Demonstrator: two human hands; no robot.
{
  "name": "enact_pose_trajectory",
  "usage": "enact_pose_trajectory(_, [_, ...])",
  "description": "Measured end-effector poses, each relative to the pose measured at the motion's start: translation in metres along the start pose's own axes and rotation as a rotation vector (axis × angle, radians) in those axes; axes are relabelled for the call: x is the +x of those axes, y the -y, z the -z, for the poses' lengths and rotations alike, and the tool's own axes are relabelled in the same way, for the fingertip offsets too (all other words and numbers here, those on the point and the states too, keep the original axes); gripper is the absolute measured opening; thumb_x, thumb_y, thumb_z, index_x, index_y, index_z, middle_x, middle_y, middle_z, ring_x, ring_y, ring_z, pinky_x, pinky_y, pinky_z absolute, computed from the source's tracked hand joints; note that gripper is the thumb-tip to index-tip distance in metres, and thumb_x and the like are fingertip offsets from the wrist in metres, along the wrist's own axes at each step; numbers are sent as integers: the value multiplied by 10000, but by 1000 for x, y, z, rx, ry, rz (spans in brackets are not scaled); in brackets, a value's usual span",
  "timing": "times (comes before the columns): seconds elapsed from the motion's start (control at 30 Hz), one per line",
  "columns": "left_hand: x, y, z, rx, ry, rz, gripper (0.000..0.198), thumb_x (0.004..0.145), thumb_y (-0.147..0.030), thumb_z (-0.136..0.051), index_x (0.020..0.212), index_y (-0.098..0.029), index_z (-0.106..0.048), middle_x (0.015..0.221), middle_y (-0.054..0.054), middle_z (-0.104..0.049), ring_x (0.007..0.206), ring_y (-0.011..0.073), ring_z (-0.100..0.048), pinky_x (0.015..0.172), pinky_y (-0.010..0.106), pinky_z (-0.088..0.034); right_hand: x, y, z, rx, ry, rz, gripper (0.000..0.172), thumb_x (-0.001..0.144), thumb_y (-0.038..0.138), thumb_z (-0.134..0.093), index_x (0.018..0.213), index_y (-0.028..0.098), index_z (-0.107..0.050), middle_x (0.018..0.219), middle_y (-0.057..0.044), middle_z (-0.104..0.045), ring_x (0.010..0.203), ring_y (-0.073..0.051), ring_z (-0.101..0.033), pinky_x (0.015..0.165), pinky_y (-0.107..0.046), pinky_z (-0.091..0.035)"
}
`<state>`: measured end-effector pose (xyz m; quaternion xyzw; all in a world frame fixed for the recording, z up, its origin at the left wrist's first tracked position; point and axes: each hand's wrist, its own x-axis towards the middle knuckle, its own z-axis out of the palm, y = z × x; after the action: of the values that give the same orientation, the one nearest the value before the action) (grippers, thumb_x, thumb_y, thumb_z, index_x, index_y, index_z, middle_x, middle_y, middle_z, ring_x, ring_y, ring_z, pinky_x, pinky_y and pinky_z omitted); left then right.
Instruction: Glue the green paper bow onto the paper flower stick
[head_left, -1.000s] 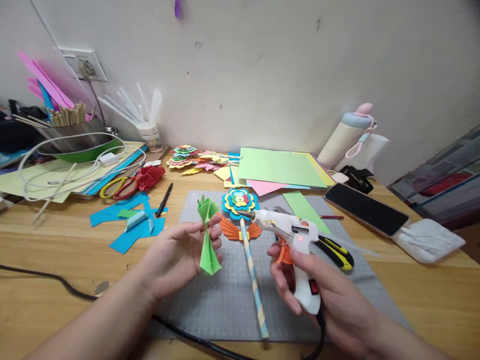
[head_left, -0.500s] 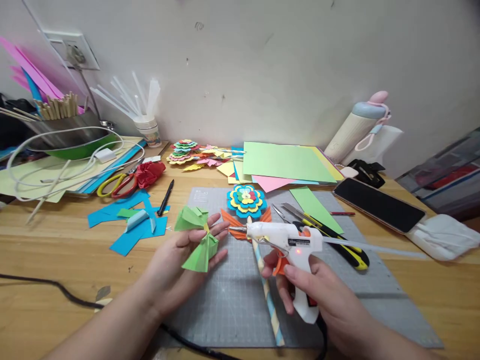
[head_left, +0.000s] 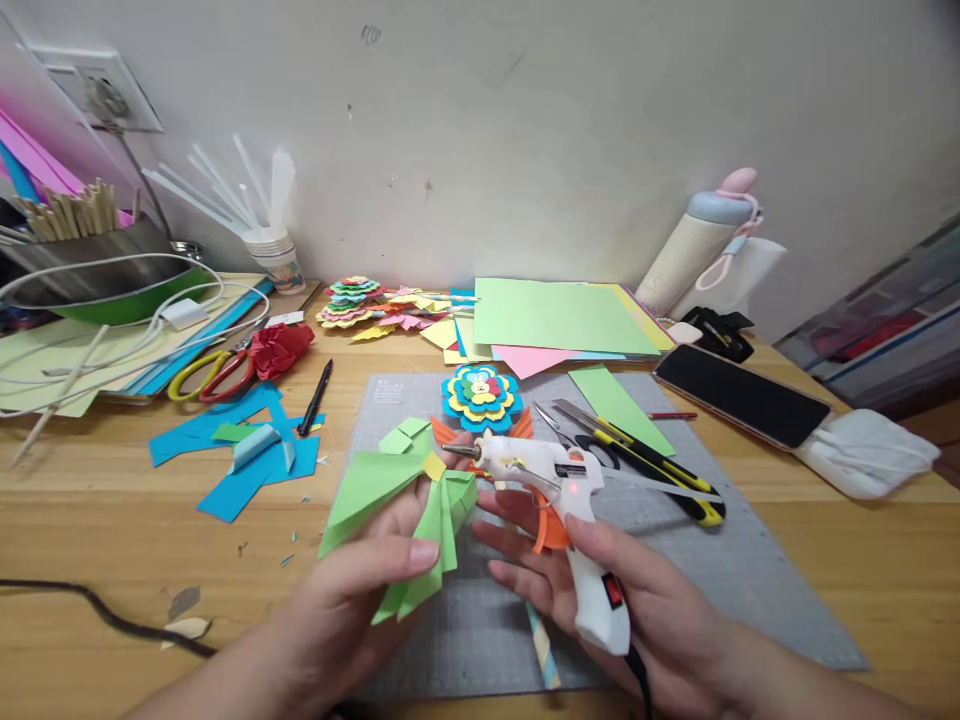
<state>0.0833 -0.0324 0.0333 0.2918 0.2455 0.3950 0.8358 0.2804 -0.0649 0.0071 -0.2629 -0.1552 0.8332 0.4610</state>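
My left hand (head_left: 375,570) is closed on a green paper bow (head_left: 420,500) with a small yellow square at its centre, thumb on a lower tail. In my right hand (head_left: 645,600) rests a white hot glue gun (head_left: 559,475) with an orange trigger; its grip lies against the palm, and the fingers are loosely stretched out beneath. The nozzle points left, close to the bow's yellow centre; whether it touches I cannot tell. Behind the gun lies a layered paper flower (head_left: 481,398) with an orange paper piece below it. A striped paper stick (head_left: 544,650) is mostly hidden by my right hand.
A grey cutting mat (head_left: 750,600) lies beneath. On it are box cutters (head_left: 652,465), scissors (head_left: 592,440) and a green strip (head_left: 622,408). Blue scraps (head_left: 247,450) and a black pen (head_left: 315,398) lie left. A phone (head_left: 742,395) lies right; a black cord (head_left: 97,605) crosses the left side.
The bow has turned to show its yellow centre and come nearer, with my left thumb now on top. My right fingers have loosened from the trigger, and the glue gun has shifted slightly left.
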Motion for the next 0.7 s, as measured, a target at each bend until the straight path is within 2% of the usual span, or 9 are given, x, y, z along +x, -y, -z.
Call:
enact_pose_trajectory(0.1, [-2, 8, 1, -14, 20, 10, 527, 657, -178, -601, 1175, -278, -613, 1184, 1, -644, 1263, 272, -445, 1065, 400, -315, 0, -1, 1, 50, 33, 12, 329, 892, 253, -560, 1203, 161, -612, 1270, -114, -607, 1203, -262, -534, 1070, -458, -344])
enact_pose_trajectory(0.23, [-3, 11, 1, 31, -3, 95, 638, 668, -187, -607, 1293, -273, -517, 1276, 19, -588, 1312, 294, -379, 1097, 428, -240, -1, -2, 1, 69, 16, 23, 301, 868, 239, -597, 1155, 159, -641, 1146, -88, -683, 1132, -223, -589, 1038, -415, -404])
enact_pose_trajectory(0.37, [-3, 11, -4, 127, 30, 85, 680, 724, -207, -629, 1366, -306, -427, 1333, 27, -538, 1330, 297, -359, 1095, 429, -241, -3, -3, 0, 2, -5, 23, 275, 848, 256, -622, 1107, 175, -667, 1133, -82, -687, 1108, -206, -602, 1016, -401, -431])
enact_pose_trajectory(0.43, [-4, 8, -4, 214, 75, 40, 689, 723, -252, -665, 1367, -306, -428, 1349, 42, -515, 1358, 303, -309, 1091, 428, -247, -3, 0, -1, -47, -22, 30, 272, 831, 294, -641, 1086, 208, -676, 1135, -70, -684, 1110, -210, -600, 1001, -398, -441])
enact_pose_trajectory(0.53, [-6, -4, 2, 400, 188, 16, 787, 634, -259, -757, 1358, -269, -450, 1328, 87, -521, 1377, 325, -258, 1086, 443, -248, -4, 10, -2, -51, -30, 78, 250, 809, 313, -657, 1050, 253, -689, 1098, -46, -698, 1069, -205, -618, 973, -389, -459])
enact_pose_trajectory(0.6, [-8, -16, 8, 523, 299, 68, 844, 581, -260, -802, 1353, -248, -462, 1298, 106, -541, 1367, 334, -277, 1080, 445, -258, -5, 18, -3, -22, -31, 109, 228, 796, 296, -662, 1017, 259, -703, 1068, -40, -713, 1028, -205, -635, 941, -377, -481])
enact_pose_trajectory(0.7, [-9, -35, 15, 610, 433, 179, 892, 566, -432, -810, 1365, -257, -453, 1343, 90, -499, 1362, 330, -290, 1076, 435, -265, -4, 28, -3, -2, -64, 130, 202, 764, 284, -679, 958, 247, -724, 1024, -34, -730, 990, -212, -648, 885, -360, -513])
